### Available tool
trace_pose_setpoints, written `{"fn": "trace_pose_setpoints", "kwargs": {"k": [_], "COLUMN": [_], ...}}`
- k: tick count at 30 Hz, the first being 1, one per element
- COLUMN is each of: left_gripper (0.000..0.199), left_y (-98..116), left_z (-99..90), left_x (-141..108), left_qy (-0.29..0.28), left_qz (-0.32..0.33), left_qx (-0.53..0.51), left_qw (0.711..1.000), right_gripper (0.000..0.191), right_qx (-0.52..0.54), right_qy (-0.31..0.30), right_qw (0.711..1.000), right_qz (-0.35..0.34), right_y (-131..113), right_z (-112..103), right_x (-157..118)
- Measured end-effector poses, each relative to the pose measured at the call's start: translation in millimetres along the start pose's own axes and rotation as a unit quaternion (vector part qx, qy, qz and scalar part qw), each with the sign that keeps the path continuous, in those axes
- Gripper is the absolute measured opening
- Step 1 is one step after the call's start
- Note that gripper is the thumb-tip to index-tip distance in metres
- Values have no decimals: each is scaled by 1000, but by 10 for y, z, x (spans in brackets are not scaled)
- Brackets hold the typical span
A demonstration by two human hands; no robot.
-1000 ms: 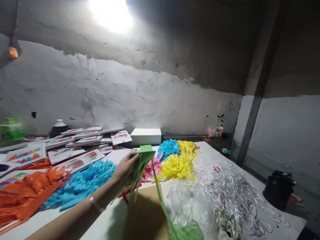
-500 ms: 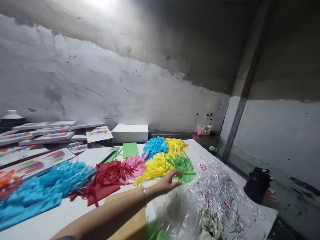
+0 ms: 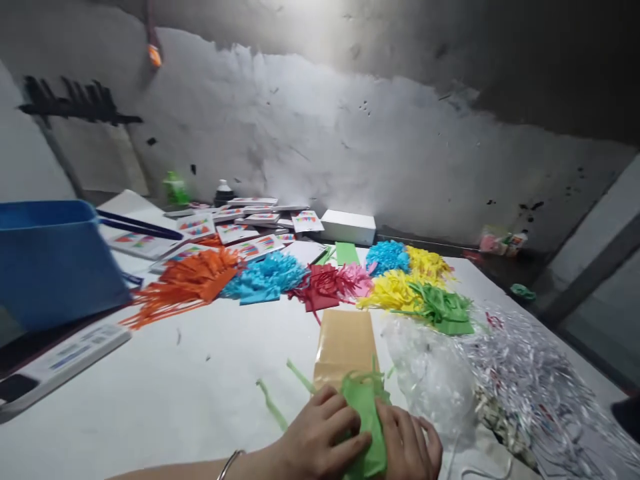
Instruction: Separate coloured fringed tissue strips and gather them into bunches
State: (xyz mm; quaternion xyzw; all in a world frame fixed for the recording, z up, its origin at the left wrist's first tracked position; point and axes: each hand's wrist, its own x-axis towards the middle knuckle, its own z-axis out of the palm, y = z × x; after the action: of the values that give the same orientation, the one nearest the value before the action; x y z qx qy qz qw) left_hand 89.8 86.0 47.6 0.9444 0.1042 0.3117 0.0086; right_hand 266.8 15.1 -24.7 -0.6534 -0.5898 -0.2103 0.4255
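My left hand (image 3: 327, 433), with a bangle at the wrist, has its fingers curled on the left side of a piece of fringed green tissue paper (image 3: 367, 417). On the other side of that paper, my right hand (image 3: 407, 443) presses with its fingers bent around the edge. The green paper lies over the near end of a flat brown cardboard piece (image 3: 345, 337). Loose green strips (image 3: 273, 403) trail to the left. Beside my right hand sits a crumpled clear plastic bag (image 3: 430, 373).
Fringed paper piles line the table (image 3: 200, 387): orange (image 3: 200, 273), blue (image 3: 270, 277), red (image 3: 325, 283), yellow (image 3: 393, 290), green (image 3: 445, 307). A heap of white string (image 3: 540, 380) spreads right. Printed boxes (image 3: 260, 247), a white box (image 3: 347, 228) and a blue bin (image 3: 55, 263) stand beyond.
My left hand has come back from beside the green pile to the near edge, where both hands now hold green tissue paper. The view has swung left.
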Motion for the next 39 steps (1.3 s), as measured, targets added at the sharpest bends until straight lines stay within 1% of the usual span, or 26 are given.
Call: {"fn": "trace_pose_setpoints", "kwargs": {"k": [2,4,5,7,8,9,10,11,13,14,15,17,19,21,23,24,25,27,30,31,32,34,35,36,37,39], "left_gripper": [27,30,37,63,70,70,63,53,43,42,43,49,59,63,53,44,36,22,24,27,30,33,34,34,33,35], "left_y": [59,81,65,-22,-86,-153,-219,-275,-344,-353,-344,-286,-196,-109,-52,-38,-34,-57,-178,-243,-320,-497,-588,-673,-746,-826], "left_z": [-122,-271,-355,-521,-592,-648,-687,-711,-719,-709,-694,-650,-584,-490,-383,-336,-300,-273,-355,-409,-470,-605,-674,-739,-797,-881], "left_x": [-249,-437,-494,-524,-502,-465,-421,-379,-325,-320,-329,-378,-438,-482,-500,-502,-500,-500,-559,-609,-678,-874,-993,-1118,-1242,-1450], "left_qy": [3,26,44,75,72,58,33,6,-29,-28,-19,-4,-15,-42,-70,-79,-87,-95,-71,-68,-67,-89,-106,-118,-128,-124], "left_qz": [0,-31,-69,-177,-223,-257,-285,-307,-342,-359,-375,-394,-402,-391,-379,-374,-372,-371,-379,-389,-403,-446,-477,-511,-540,-560], "left_qx": [-41,-113,-147,-200,-228,-268,-333,-415,-567,-619,-651,-681,-713,-766,-816,-832,-840,-836,-814,-800,-781,-724,-681,-626,-558,-379], "left_qw": [999,993,986,961,945,927,898,857,749,698,660,617,575,507,431,402,386,393,433,452,472,519,545,577,618,726], "right_gripper": [33,36,39,46,49,52,54,53,49,46,44,40,39,35,32,33,35,42,56,61,65,68,67,64,60,57], "right_qx": [22,58,78,113,125,131,135,135,134,133,131,126,111,80,35,11,-14,-64,-110,-111,-105,-77,-62,-50,-31,5], "right_qy": [9,14,17,22,24,25,25,22,17,20,23,26,18,10,5,5,8,34,77,67,37,-61,-121,-156,-167,-191], "right_qw": [998,995,992,987,984,982,980,979,975,974,973,971,968,967,969,970,971,971,967,965,963,950,940,934,935,933], "right_qz": [-51,-82,-95,-116,-124,-134,-144,-154,-173,-182,-189,-204,-223,-240,-244,-242,-237,-230,-217,-226,-245,-296,-313,-319,-313,-305], "right_y": [-80,-156,-201,-317,-383,-449,-508,-558,-620,-635,-641,-636,-607,-534,-401,-316,-228,-71,15,-1,-33,-117,-157,-190,-216,-244], "right_z": [21,-16,-45,-100,-123,-140,-154,-165,-178,-180,-176,-145,-88,-36,-48,-93,-167,-378,-653,-674,-644,-444,-295,-133,24,267], "right_x": [100,174,197,219,223,226,232,240,263,275,285,299,318,364,455,515,579,695,722,666,573,290,117,-60,-230,-504]}}
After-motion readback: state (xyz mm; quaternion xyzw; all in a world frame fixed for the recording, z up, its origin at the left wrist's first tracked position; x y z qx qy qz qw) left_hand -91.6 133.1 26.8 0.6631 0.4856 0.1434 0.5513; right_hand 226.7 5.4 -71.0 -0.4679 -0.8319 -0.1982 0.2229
